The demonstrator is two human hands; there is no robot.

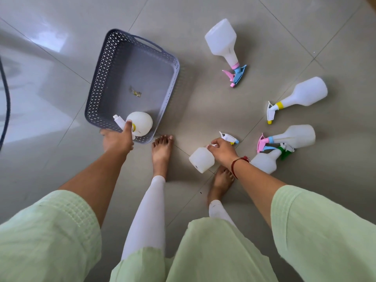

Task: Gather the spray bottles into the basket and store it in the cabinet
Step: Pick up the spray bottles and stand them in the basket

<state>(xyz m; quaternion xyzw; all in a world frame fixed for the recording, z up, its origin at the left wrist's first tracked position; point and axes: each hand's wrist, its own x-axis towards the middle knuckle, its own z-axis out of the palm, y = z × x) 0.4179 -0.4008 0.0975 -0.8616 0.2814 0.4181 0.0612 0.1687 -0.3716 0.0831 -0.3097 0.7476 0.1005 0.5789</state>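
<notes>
Standing barefoot on a grey tiled floor point(203, 23), seen from above. Left hand point(117, 139) at the near rim of the grey perforated basket point(101, 78), grip clenched on the neck of a white spray bottle with a yellow collar point(140, 123); bottle body inside the basket's near corner, nozzle toward the left. Small crumpled scrap point(136, 92) on the basket bottom. Right hand point(222, 151), red thread bracelet point(239, 161) at the wrist, grip grasping the neck of a second white spray bottle point(202, 159) with a white trigger tipped blue and yellow; body toward the viewer, whether touching the floor or lifted cannot be told. Four further spray bottles lying on the floor to the right of the basket, well apart from it: pink-and-blue-trigger bottle point(221, 40) farthest away; yellow-collar bottle point(305, 94) to the right; second pink-and-blue-trigger bottle point(295, 136) nearer; green-collar bottle point(264, 161) just beside it, close to the right wrist, heads of these two overlapping. Left foot point(161, 151) just beside the basket's near right corner; right foot point(220, 184) under the right forearm. Pale green sleeves and white leggings in the foreground. Dark cable point(7, 98) at the left edge.
</notes>
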